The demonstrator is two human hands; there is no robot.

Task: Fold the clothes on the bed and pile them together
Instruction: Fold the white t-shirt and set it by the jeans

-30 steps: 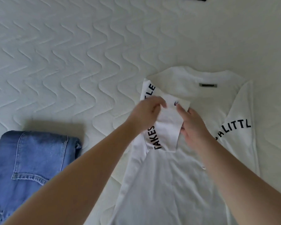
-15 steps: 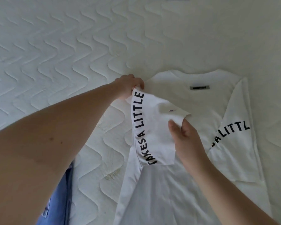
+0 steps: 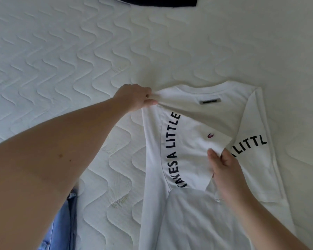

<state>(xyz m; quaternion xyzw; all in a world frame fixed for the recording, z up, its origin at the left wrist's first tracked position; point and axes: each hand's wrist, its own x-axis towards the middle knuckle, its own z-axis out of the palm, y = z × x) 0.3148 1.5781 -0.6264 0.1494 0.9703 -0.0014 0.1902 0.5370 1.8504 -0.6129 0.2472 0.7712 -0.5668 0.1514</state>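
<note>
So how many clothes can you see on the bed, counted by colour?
White: 1, the white T-shirt held by the left hand and the right hand.
Blue: 1, the blue jeans, mostly hidden by the arm.
Dark: 1, a dark garment cut off at the top edge.
Total: 3

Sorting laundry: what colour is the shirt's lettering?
Black lettering on the white shirt; head view.

One head-worn wide-angle view looks steeply down, close over the bed point(image 3: 79, 51) and hands.
</note>
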